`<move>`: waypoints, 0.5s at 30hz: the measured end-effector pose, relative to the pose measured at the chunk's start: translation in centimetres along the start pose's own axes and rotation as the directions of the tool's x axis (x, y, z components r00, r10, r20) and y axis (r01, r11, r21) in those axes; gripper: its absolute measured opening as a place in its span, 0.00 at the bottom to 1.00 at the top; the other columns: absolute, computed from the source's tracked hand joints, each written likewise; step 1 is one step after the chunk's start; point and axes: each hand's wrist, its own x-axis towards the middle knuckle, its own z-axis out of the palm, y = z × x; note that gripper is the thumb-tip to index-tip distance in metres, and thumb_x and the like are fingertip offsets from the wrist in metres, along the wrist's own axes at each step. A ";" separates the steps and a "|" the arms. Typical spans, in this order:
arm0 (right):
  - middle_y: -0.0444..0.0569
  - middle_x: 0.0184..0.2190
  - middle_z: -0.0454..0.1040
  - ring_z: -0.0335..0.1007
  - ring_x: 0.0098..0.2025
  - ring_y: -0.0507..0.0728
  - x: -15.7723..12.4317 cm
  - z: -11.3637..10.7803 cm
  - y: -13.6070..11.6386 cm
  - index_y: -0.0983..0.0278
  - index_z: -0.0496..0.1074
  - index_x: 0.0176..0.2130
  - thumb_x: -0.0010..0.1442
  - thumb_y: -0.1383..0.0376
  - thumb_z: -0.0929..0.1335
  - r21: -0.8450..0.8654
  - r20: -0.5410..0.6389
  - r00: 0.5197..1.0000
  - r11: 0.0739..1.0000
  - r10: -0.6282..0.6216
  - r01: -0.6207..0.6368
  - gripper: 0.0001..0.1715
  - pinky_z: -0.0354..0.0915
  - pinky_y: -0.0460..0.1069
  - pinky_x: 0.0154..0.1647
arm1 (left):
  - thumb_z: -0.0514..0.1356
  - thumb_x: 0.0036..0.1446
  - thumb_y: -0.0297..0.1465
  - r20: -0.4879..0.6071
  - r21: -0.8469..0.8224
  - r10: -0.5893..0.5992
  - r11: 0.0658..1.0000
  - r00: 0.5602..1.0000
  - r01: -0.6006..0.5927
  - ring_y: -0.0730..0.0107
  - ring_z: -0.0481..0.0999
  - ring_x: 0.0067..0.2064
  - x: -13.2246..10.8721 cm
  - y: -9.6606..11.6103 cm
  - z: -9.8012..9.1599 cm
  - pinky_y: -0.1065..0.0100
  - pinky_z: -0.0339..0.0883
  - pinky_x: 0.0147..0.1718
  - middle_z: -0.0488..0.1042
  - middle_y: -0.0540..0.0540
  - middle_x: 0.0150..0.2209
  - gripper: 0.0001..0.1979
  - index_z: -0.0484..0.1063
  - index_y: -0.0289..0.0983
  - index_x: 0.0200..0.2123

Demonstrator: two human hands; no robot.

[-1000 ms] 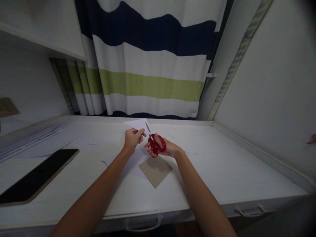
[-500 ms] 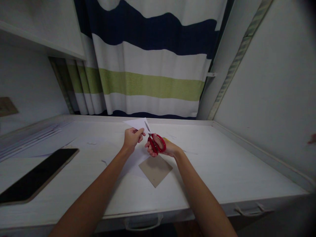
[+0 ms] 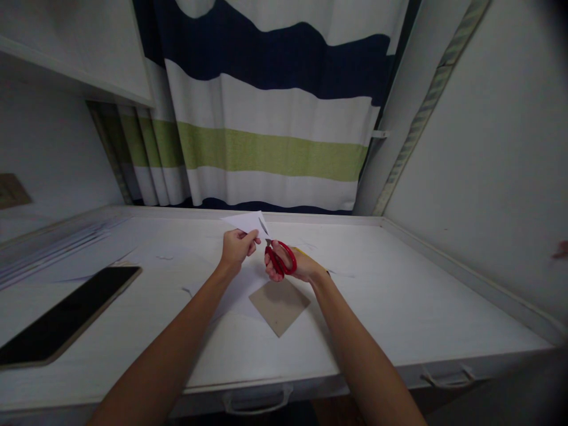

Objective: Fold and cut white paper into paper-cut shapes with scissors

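The white paper [image 3: 245,221], flat and sharply pointed at its left corner, is pinched by the left hand [image 3: 236,246] above the white desk [image 3: 421,302]; the red-handled scissors [image 3: 293,257], dark blade against the paper's right part, sit gripped in the right hand [image 3: 303,264].

Have a white desktop [image 3: 421,302] under the fingers [image 3: 253,235]; runs back to a low raised edge [image 3: 310,219]. Beyond and above fingers, see a curtain [image 3: 275,112] hanging in navy, white and green bands. Left of fingers, get a pale wall [image 3: 53,148] with a brown plate [image 3: 12,190], white overhead cabinet [image 3: 75,47] higher up. Right of fingers, get a plain panel [image 3: 501,148], patterned strip [image 3: 419,116] along its far border. Nearer than fingers, find two drawer handles [image 3: 259,409] and a brown patch [image 3: 337,412], can't tell if floor. Lit dim and greyish throughout.
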 end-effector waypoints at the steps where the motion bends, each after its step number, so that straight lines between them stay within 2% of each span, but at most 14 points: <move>1: 0.45 0.17 0.67 0.61 0.16 0.48 0.1 0.0 0.1 0.69 0.64 0.29 0.53 0.44 0.55 0.000 -0.005 1.000 1.000 -0.002 0.002 0.30 0.59 0.43 0.17 | 0.57 0.40 0.28 0.002 -0.001 0.000 1.000 1.000 0.000 0.83 0.52 0.09 0.0 0.0 0.0 0.76 0.42 0.10 0.56 0.54 0.05 0.11 0.64 0.32 0.11; 10: 0.45 0.15 0.67 0.61 0.15 0.48 0.3 -0.3 0.1 0.68 0.63 0.27 0.54 0.46 0.57 -0.026 -0.028 1.000 1.000 0.013 -0.013 0.28 0.58 0.43 0.16 | 0.57 0.40 0.29 0.000 -0.025 -0.015 1.000 1.000 0.015 0.83 0.53 0.09 0.3 -0.3 -0.1 0.75 0.42 0.10 0.58 0.53 0.06 0.12 0.63 0.32 0.10; 15: 0.45 0.16 0.67 0.61 0.15 0.47 0.2 -0.4 0.0 0.68 0.64 0.27 0.54 0.47 0.57 -0.056 -0.019 0.999 0.998 0.026 -0.027 0.27 0.58 0.43 0.16 | 0.58 0.39 0.30 -0.041 -0.044 -0.046 0.998 0.998 0.044 0.82 0.55 0.08 0.3 -0.5 -0.2 0.75 0.42 0.09 0.61 0.51 0.08 0.11 0.63 0.32 0.11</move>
